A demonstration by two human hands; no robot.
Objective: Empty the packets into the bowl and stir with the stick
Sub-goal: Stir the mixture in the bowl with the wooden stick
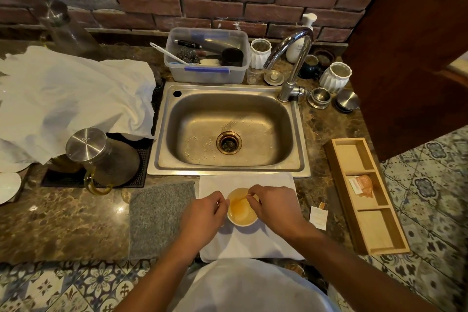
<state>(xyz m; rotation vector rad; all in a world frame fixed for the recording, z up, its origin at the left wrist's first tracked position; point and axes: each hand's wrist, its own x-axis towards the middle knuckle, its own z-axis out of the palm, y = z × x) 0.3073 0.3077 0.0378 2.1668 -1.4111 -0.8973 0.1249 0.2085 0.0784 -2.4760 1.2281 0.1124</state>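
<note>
A small white bowl [240, 219] with amber liquid stands on a white cloth [243, 181] at the counter's front edge. My left hand [203, 213] is at the bowl's left side, its curled fingers holding the rim. My right hand [274, 206] reaches over the right rim and pinches a thin pale stick [241, 199] that dips into the liquid. A torn white packet [318, 217] lies on the counter right of the cloth. More packets [362, 185], orange and white, sit in the middle compartment of a wooden tray [379, 233].
A steel sink [228, 132] with a curved tap [291, 63] lies just behind the cloth. A grey mat [162, 215] lies left of the bowl, a lidded glass kettle [98, 157] further left. Jars and a plastic tub [207, 58] line the brick wall.
</note>
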